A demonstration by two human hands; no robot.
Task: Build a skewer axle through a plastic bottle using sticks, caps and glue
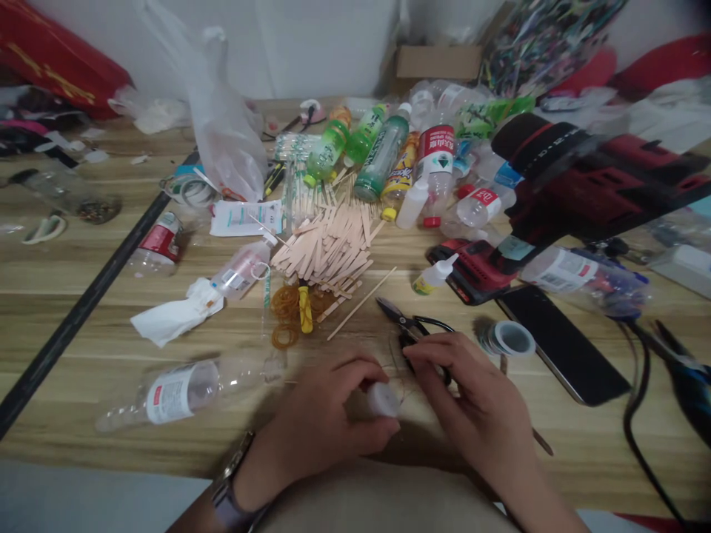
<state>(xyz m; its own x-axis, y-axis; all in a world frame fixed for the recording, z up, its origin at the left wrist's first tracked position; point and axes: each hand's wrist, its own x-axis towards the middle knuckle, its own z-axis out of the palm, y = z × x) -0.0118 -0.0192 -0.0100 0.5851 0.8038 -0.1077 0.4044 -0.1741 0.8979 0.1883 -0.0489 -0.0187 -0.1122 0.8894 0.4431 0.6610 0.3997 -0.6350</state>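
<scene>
My left hand [333,407], with a watch on its wrist, has its fingers and thumb curled round a whitish bottle cap [383,400]. Just to the right, my right hand [472,407] is closed in a pinch; what its fingertips hold is too small to make out. Thin wire-like strands show faintly between the two hands. Black-handled scissors [401,317] lie partly under my right fingers, blades pointing away to the left. A thin wooden stick [362,303] lies beyond my hands. On the left, a clear plastic bottle [172,392] rests on its side.
A heap of wooden sticks [327,248] lies mid-table, with rubber bands [285,334] in front. Several bottles stand behind it. To the right are a red-and-black power drill [555,185], a glue bottle [435,275], a phone [561,344] and a grey roll [514,338]. A black bar [89,318] crosses the left side.
</scene>
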